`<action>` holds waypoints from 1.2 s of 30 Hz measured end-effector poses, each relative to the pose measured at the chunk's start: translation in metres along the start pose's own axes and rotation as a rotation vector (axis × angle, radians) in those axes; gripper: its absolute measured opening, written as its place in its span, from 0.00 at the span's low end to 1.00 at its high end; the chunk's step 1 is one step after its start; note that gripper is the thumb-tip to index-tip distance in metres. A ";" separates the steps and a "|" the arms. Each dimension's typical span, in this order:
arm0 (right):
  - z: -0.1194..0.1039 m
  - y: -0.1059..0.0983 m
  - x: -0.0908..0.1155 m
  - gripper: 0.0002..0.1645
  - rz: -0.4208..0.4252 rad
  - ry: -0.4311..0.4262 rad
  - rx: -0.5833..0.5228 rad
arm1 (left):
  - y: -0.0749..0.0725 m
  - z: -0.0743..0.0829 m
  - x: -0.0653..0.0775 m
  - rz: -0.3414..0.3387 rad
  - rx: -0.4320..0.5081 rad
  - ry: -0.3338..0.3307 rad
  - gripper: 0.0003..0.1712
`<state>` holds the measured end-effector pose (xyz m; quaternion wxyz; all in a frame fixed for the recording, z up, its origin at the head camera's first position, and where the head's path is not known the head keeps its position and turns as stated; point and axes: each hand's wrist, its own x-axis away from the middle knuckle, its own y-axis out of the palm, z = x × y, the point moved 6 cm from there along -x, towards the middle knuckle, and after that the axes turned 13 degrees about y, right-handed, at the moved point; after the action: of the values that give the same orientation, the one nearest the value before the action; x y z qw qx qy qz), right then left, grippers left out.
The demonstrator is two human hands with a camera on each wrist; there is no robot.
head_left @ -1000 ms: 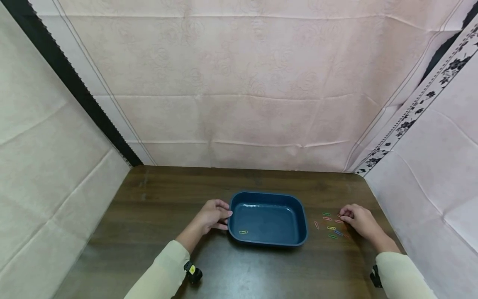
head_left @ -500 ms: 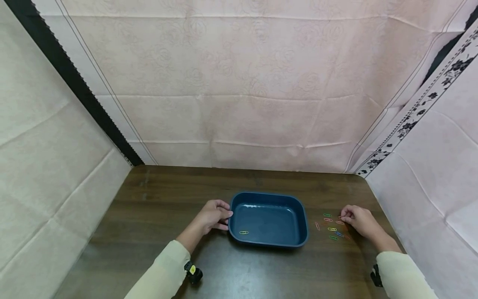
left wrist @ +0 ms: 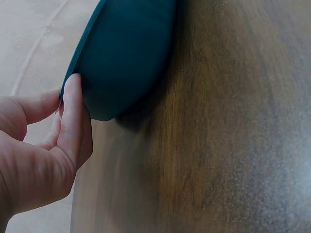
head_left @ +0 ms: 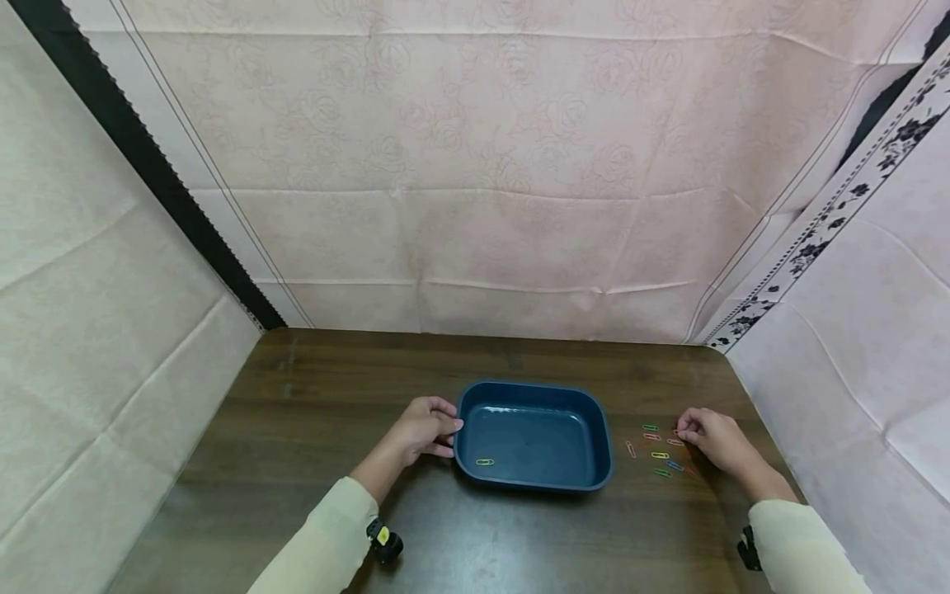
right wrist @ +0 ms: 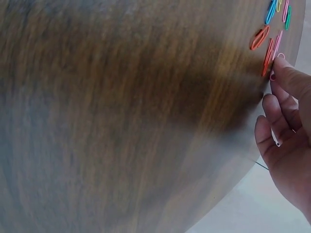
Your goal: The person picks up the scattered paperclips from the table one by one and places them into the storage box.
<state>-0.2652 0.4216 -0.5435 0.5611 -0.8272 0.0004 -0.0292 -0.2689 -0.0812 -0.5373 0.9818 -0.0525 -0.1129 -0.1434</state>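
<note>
A dark blue rectangular tray [head_left: 534,437] sits on the table with one yellow paper clip [head_left: 485,462] in its near left corner. My left hand [head_left: 425,431] pinches the tray's left rim between thumb and fingers, as the left wrist view shows up close. To the right of the tray lie several coloured paper clips, among them a green paper clip [head_left: 650,427] and an orange paper clip [right wrist: 260,38]. Over their far right side, my right hand [head_left: 714,439] pinches a pink paper clip [right wrist: 281,56] between thumb and forefinger; its middle is hidden by the fingertips.
The brown wooden table [head_left: 334,371] has rounded far corners. A pale cloth wall [head_left: 475,247] rises behind it, with more cloth on both sides. One red paper clip [head_left: 631,449] lies apart, nearer the tray.
</note>
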 end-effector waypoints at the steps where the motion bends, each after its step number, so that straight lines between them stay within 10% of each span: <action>1: 0.000 0.000 0.000 0.10 0.003 -0.001 0.001 | 0.000 0.000 0.000 0.000 0.001 0.002 0.19; 36: -0.067 -0.021 0.003 0.07 0.053 -0.099 -0.125 | 0.000 0.003 0.001 0.005 0.006 0.012 0.17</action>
<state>-0.2658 0.3673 -0.4995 0.5084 -0.8607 -0.0035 0.0268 -0.2680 -0.0808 -0.5344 0.9830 -0.0491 -0.1071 -0.1410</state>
